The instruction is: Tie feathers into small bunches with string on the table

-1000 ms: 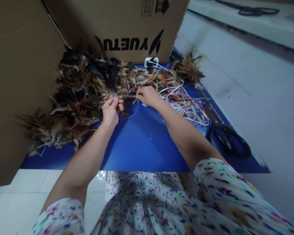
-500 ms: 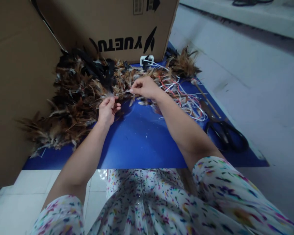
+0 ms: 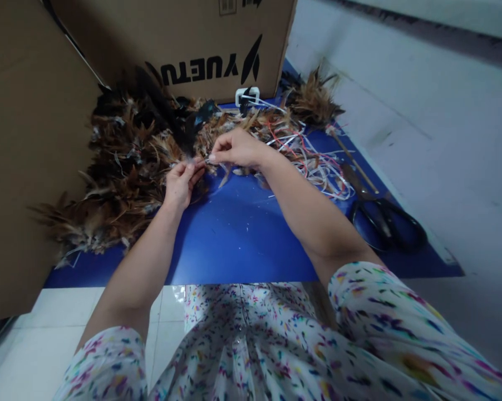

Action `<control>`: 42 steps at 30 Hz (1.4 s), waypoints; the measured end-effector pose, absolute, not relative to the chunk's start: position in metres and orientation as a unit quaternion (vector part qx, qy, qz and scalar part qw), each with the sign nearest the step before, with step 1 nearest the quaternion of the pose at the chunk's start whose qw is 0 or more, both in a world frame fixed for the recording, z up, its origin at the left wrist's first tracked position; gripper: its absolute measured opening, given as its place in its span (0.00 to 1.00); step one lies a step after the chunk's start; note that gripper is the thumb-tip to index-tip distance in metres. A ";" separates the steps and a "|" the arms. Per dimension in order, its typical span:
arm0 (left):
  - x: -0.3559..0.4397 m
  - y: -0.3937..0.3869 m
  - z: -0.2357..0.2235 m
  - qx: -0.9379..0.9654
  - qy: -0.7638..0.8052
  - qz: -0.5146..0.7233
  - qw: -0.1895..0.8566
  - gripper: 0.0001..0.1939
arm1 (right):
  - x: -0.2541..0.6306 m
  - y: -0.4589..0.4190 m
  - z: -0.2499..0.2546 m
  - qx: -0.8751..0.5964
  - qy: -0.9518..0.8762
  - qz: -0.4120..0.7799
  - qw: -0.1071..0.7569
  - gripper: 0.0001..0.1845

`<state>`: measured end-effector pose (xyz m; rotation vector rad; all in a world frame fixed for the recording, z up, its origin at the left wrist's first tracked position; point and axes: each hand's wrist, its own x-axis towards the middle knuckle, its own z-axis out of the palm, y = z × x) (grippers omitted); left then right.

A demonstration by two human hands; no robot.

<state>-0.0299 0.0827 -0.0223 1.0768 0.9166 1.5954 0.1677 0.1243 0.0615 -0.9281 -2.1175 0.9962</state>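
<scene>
My left hand [image 3: 179,182] is closed in a pinch at the base of a bunch of long black feathers [image 3: 173,120], which rises away from me. Close beside it, my right hand [image 3: 239,147] has thumb and forefinger pressed together on a thin pale strip [image 3: 208,160] that runs to the left fingertips. Its exact course between the fingers is too small to follow. Brown and black feathers [image 3: 121,167] lie heaped to the left of and behind both hands. White and red strips [image 3: 321,175] lie tangled past my right forearm.
Black-handled scissors [image 3: 387,225] lie at the right of the blue table [image 3: 238,239]. Behind them is a feather bundle on a stick [image 3: 313,100]. A white plastic frame [image 3: 247,97] sits before a large cardboard box [image 3: 192,33]. Another cardboard panel [image 3: 21,167] stands at left.
My right hand has moved left, closer to my left hand, and the strip between them shows shorter. My left hand keeps its pinch. The view has shifted slightly.
</scene>
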 end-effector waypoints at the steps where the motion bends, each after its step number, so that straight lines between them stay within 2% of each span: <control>1: -0.031 0.084 -0.023 0.439 0.376 0.662 0.477 0.19 | 0.171 0.127 0.061 -0.355 -0.805 0.362 0.307 0.03; 8: -0.039 0.089 -0.027 0.418 0.384 0.693 0.444 0.14 | 0.203 0.150 0.058 -0.426 -0.823 0.214 0.309 0.02; 15: -0.042 0.087 -0.023 0.407 0.365 0.712 0.441 0.11 | 0.227 0.157 0.060 -0.471 -0.806 0.185 0.306 0.05; 19: -0.044 0.087 -0.018 0.381 0.370 0.728 0.433 0.09 | 0.238 0.163 0.057 -0.472 -0.791 0.207 0.330 0.07; 30: -0.052 0.089 -0.015 0.325 0.392 0.756 0.412 0.08 | 0.251 0.158 0.061 -0.426 -0.705 0.379 0.422 0.11; 38: -0.051 0.092 -0.018 0.320 0.387 0.764 0.405 0.08 | 0.258 0.171 0.049 -0.437 -0.661 0.411 0.451 0.16; 42: -0.047 0.091 -0.014 0.310 0.391 0.766 0.405 0.09 | 0.262 0.178 0.042 -0.444 -0.649 0.395 0.475 0.14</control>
